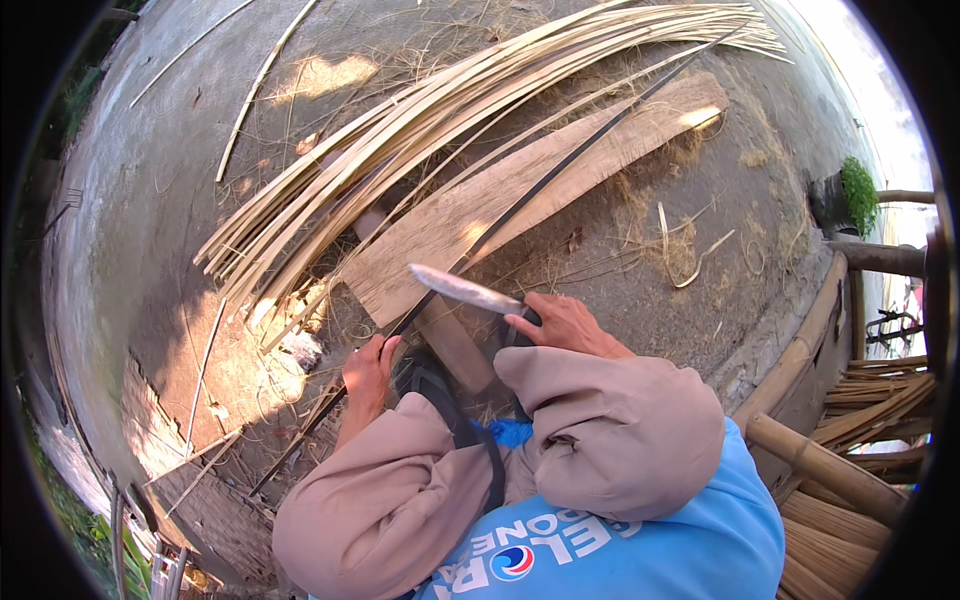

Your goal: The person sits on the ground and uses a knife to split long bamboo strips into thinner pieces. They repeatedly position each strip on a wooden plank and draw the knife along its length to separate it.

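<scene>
My left hand (368, 374) is closed around a long, thin dark strip (560, 168), which looks like split bamboo. The strip slants from the lower left, beside my leg, up to the far right. In my right hand (568, 326) is a knife (468, 291) with a broad, stained blade pointing left. Near its tip the blade crosses over the strip; whether they touch I cannot tell. Under the strip lies a wide wooden plank (420, 258), its near end close to my knees.
Beyond the plank lies a large bundle of pale split strips (400, 130). Shavings (690, 255) litter the ground. A bamboo rail (800, 345) runs along the right, with more bundled strips (880, 405) behind it. A potted green plant (857, 195) stands at the far right.
</scene>
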`<state>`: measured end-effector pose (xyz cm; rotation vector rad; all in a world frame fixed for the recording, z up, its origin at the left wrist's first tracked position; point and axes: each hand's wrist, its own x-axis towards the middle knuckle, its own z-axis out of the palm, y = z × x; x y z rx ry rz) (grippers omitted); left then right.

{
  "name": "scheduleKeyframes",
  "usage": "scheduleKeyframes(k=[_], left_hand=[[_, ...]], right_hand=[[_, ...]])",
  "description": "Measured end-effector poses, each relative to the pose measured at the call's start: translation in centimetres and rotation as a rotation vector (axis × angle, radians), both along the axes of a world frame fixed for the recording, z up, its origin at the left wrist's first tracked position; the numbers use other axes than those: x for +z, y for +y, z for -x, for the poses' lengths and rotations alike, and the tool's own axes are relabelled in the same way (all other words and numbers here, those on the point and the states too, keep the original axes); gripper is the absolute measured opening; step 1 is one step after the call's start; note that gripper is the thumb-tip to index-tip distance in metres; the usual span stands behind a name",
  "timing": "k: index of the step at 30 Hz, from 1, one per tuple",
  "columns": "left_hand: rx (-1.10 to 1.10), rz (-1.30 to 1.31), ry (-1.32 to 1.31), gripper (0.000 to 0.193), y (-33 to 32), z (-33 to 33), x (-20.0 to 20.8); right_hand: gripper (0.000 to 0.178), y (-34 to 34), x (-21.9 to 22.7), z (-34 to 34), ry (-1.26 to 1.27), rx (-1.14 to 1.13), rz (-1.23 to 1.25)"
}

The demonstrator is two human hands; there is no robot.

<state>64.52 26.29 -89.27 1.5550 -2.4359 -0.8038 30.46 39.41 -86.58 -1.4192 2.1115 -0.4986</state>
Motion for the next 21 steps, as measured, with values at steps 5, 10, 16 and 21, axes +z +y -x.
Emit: scheduleKeyframes(k=[5, 10, 16, 21], left_hand=[[-0.027, 0.072, 0.012, 0.035, 0.3, 0.5, 0.3], [0.014, 0.034, -0.013, 0.037, 0.7, -5.0, 1.2], [0.033, -0.189, -0.005, 0.024, 0.0, -14.9, 2.4], [0.074, -0.046, 0.176, 0.035, 0.6, -6.0, 1.9]], right_hand=[[0.057, -1.2, 1.0, 8.9, -0.059, -0.376, -0.096], [0.062, -0.6, -1.3, 3.1, 0.062, 0.029, 0.075], [0.072, -0.9, -0.8, 26.1, 0.271, -0.710, 0.052], [0.063, -2.5, -2.0, 13.5, 0.077, -0.438, 0.064]])
